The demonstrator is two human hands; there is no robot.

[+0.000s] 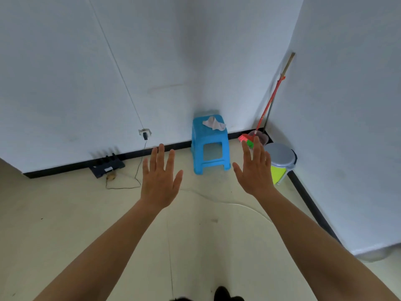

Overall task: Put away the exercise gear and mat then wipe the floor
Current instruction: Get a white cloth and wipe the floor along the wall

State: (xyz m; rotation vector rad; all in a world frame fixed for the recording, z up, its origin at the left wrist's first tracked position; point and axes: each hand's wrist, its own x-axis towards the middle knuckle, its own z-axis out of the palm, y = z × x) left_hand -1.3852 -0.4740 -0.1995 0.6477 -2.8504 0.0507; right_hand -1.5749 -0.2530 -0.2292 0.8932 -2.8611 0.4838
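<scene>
Both hands, left hand [159,181] and right hand [256,172], hover spread, holding nothing; between and beyond them stands a blue stool [209,146] bearing a white cloth [213,123].

Soft even daylight, faint shadows; wide-angle bends walls at edges; slight overall softness.

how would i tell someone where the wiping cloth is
Find the corner where the two white walls meet. Left of it stands a blue stool, with the cloth crumpled on its seat. It is the only soft, whitish thing there, unlike the red broom and lidded bin to the right.
</scene>
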